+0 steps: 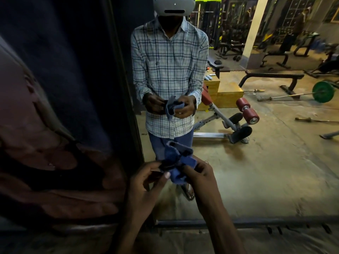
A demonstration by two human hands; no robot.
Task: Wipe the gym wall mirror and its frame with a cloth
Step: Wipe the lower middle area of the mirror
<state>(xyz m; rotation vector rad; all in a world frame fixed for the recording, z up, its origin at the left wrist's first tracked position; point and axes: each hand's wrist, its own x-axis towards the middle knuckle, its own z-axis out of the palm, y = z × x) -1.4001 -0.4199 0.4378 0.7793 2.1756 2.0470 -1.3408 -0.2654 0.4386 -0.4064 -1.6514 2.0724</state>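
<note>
- Head view, the only view. The person stands facing the wall mirror [275,171], both forearms reaching forward in the lower middle of the picture.
- Cloth [176,162]: blue, crumpled, with a darker edge. It is held between the two hands in front of the lower left part of the glass and is not touching it.
- Left hand [146,178]: fingers curled, thumb and fingertips pinching the dark left edge of the cloth. The thumbnail is visible against the fabric.
- Right hand [199,174]: fingers curled inward, gripping the cloth's right side. The lower fold hangs below the knuckles.
- The hands are close together, joined only by the cloth.
- Frame [126,92]: a dark upright strip along the mirror's left edge, just left of the hands. A dark bottom rail [256,223] runs across under the glass. Neither hand touches either one.
- The reflection shows the person in a checked shirt [170,57] with the same two-handed hold on the cloth at waist height.
- Also reflected: an incline bench [229,121] with red rollers, a wooden box [225,94], a barbell with a green plate [322,91], a pale pillar [255,30], and further gym machines behind.
- Left of the frame is a dark blue surface [64,61], dimly lit. I cannot tell its material.
</note>
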